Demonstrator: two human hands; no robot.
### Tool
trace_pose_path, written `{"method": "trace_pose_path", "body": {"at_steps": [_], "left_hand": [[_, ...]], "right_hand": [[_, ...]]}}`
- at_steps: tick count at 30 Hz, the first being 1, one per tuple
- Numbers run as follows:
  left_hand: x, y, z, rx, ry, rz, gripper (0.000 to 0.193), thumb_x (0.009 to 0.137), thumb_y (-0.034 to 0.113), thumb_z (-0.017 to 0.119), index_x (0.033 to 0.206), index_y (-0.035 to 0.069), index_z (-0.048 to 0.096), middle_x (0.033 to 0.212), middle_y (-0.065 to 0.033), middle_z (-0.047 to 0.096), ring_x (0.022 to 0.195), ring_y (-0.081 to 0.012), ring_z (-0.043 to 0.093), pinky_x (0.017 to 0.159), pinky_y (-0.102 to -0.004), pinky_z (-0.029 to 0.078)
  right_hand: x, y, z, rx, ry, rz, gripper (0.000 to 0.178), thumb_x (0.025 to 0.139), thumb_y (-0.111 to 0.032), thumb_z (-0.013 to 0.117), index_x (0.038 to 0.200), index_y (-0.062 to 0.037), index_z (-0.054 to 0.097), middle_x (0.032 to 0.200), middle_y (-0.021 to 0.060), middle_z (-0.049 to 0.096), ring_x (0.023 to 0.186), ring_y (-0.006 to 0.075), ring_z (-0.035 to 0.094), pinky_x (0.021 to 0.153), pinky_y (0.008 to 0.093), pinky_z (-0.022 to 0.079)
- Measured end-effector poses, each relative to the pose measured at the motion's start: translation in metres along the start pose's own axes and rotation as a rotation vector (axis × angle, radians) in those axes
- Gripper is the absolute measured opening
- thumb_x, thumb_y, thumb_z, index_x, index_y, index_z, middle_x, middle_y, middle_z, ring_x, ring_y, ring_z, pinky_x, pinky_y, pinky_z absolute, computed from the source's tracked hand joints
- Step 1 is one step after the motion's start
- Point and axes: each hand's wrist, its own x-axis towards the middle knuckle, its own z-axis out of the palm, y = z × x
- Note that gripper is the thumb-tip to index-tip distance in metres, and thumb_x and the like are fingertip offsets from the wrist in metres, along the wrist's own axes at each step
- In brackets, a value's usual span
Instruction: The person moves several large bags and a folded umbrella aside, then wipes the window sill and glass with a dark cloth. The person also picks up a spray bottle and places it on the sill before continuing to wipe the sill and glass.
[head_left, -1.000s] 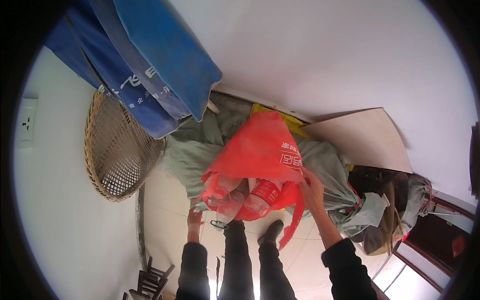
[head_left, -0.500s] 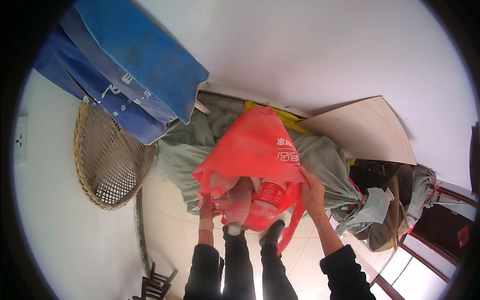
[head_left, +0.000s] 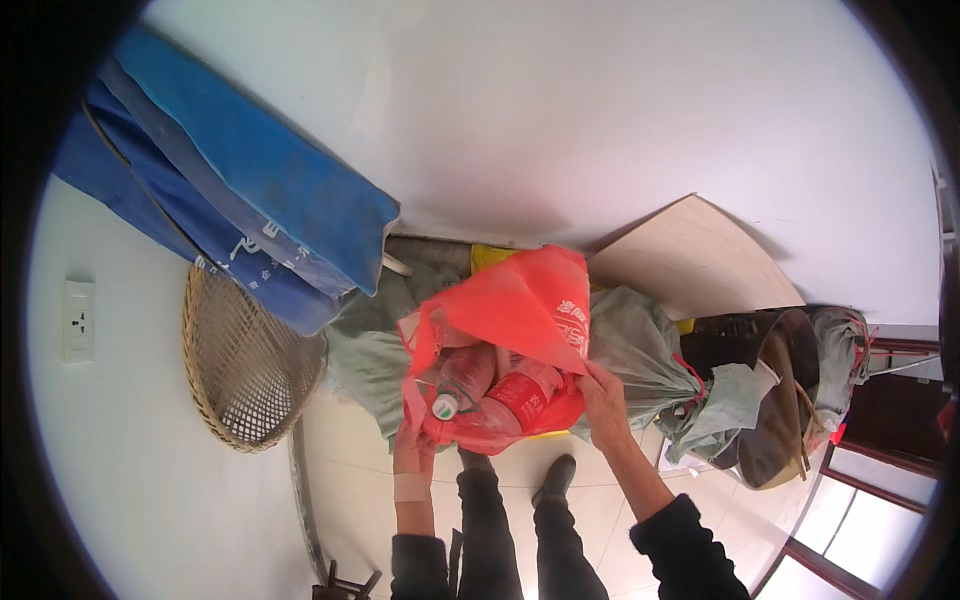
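Note:
Between my hands hangs a red fabric bag (head_left: 515,290), its mouth turned toward me. Inside lie plastic bottles: one clear bottle with a dark tint (head_left: 468,372) has a white and green cap facing me, and beside it is a red-labelled bottle (head_left: 522,396). My left hand (head_left: 413,450) is closed on the bag's lower left rim, a light band round its wrist. The right rim is gripped by my right hand (head_left: 604,402). Part of the bag's contents is hidden under its upper side.
Greenish-grey sacks (head_left: 640,340) lie behind the bag. A woven basket (head_left: 250,370) leans at the left under blue boards or covers (head_left: 270,180). At the right, a curved wood-coloured sheet (head_left: 700,255) rests on the wall above a brown curved sheet (head_left: 780,410).
The bottles have settled deeper into the bag, and the clear bottle's cap has come up from below the rim. The bag's loose red strap no longer hangs by my right hand. My view has shifted.

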Motion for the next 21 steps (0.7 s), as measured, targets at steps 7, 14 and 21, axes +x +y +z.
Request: {"method": "trace_pose_path", "body": {"at_steps": [7, 14, 21], "left_hand": [[-0.010, 0.011, 0.007, -0.059, -0.181, -0.032, 0.049, 0.085, 0.024, 0.052, 0.128, 0.007, 0.035, 0.109, -0.0065, 0.056, 0.098, -0.0181, 0.056, 0.083, -0.0344, 0.047], [-0.068, 0.038, 0.068, 0.082, -0.332, 0.110, 0.056, 0.087, 0.029, 0.046, 0.133, 0.004, 0.027, 0.135, -0.0069, 0.030, 0.118, -0.0228, 0.039, 0.094, -0.0371, 0.036], [-0.177, 0.067, 0.165, 0.407, -0.479, 0.092, 0.041, 0.081, 0.027, 0.058, 0.115, 0.007, 0.049, 0.114, -0.0091, 0.053, 0.107, -0.0275, 0.047, 0.093, -0.0421, 0.035]], "right_hand": [[-0.051, -0.046, -0.010, 0.275, 0.021, -0.029, 0.025, 0.081, -0.007, 0.043, 0.099, 0.0044, 0.056, 0.086, 0.0051, 0.058, 0.079, 0.0090, 0.053, 0.070, 0.0219, 0.043], [-0.118, -0.083, -0.038, 0.096, 0.060, -0.036, 0.024, 0.082, -0.010, 0.042, 0.097, 0.0034, 0.056, 0.078, 0.0059, 0.055, 0.075, 0.0107, 0.049, 0.069, 0.0240, 0.040], [-0.206, -0.161, -0.120, 0.761, 0.115, -0.033, 0.021, 0.085, -0.013, 0.045, 0.098, 0.0002, 0.055, 0.078, 0.0039, 0.053, 0.070, 0.0118, 0.052, 0.065, 0.0257, 0.044]]}}
